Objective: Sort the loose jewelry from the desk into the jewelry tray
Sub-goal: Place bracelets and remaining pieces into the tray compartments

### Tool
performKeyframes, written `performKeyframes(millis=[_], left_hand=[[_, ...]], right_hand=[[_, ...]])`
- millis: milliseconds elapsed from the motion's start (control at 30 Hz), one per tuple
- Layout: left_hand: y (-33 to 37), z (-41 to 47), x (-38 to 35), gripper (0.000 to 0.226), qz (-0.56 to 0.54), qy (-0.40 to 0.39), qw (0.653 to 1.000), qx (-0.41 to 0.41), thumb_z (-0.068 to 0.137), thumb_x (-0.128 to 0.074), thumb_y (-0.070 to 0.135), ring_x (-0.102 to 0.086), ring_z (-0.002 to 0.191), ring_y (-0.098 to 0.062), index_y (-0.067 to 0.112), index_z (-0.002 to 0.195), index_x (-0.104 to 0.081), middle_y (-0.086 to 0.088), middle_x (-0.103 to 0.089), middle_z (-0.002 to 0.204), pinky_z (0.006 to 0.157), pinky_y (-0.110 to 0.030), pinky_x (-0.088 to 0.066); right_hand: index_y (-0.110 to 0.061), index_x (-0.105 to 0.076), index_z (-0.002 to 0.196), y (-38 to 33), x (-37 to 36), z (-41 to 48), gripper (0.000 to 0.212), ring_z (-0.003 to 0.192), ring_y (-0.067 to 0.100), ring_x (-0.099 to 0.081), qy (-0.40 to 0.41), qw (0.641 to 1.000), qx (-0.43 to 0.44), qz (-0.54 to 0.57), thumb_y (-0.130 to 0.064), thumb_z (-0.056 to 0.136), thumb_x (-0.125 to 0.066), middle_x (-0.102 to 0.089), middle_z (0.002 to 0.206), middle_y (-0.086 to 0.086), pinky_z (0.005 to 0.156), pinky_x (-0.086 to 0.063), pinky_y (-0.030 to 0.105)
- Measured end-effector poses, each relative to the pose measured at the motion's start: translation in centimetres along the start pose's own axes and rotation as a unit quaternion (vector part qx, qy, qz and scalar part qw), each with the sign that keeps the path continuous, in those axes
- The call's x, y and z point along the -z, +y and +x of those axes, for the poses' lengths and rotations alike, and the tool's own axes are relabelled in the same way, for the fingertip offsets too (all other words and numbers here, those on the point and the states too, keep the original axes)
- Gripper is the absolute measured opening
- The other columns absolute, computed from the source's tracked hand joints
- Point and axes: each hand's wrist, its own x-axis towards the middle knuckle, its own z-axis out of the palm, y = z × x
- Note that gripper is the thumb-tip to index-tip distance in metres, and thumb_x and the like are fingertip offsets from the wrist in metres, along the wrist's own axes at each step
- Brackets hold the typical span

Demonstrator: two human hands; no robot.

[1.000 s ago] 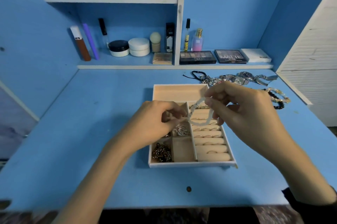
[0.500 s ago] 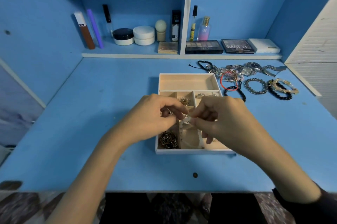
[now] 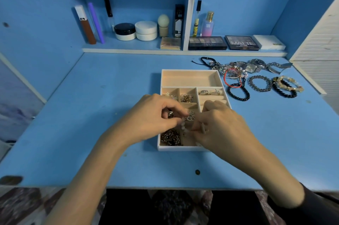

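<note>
The pale bead bracelet [image 3: 184, 129] is pinched at either end between the curled thumb and fingers of the left hand [image 3: 152, 118] and the right hand [image 3: 220, 125]. Its beads sag just under the fingertips into the near middle compartment of the jewelry tray [image 3: 190, 71]. A second ago it was stretched in the air above the tray with the hands apart. Since then the fingertips have drawn close together and sunk to the tray's dividers. Silver pieces [image 3: 190, 115] lie just beyond the fingertips and a dark chain [image 3: 171, 137] just below the left fingers. The loose jewelry [image 3: 238, 72] lies on the desk [image 3: 91, 114], well beyond the right fingers.
</note>
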Motion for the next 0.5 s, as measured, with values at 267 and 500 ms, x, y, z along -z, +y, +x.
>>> performKeyframes(millis=[267, 500], left_hand=[[0.0, -0.1, -1.2, 0.014, 0.066, -0.009, 0.997, -0.049, 0.075, -0.073, 0.029, -0.050, 0.074, 0.000, 0.030, 0.090, -0.074, 0.014, -0.064, 0.093, 0.070, -0.014, -0.038], [1.2, -0.4, -2.6, 0.016, 0.144, -0.001, 0.987, -0.075, 0.084, -0.060, 0.040, -0.039, 0.067, 0.007, 0.036, 0.095, -0.070, 0.023, -0.044, 0.066, 0.066, -0.022, -0.039]], right_hand=[[-0.030, -0.069, 0.083, 1.3, 0.8, 0.2, 0.010, 0.061, 0.012, -0.043, 0.029, 0.996, -0.046, 0.071, -0.037, 0.080, -0.063, -0.040, 0.058, -0.010, 0.054, -0.029, 0.028], [-0.026, -0.068, 0.071, 3.5, 1.3, 0.0, 0.008, 0.048, 0.011, -0.041, 0.092, 0.980, -0.074, 0.160, -0.029, 0.078, -0.065, -0.047, 0.048, -0.004, 0.052, -0.035, 0.031]])
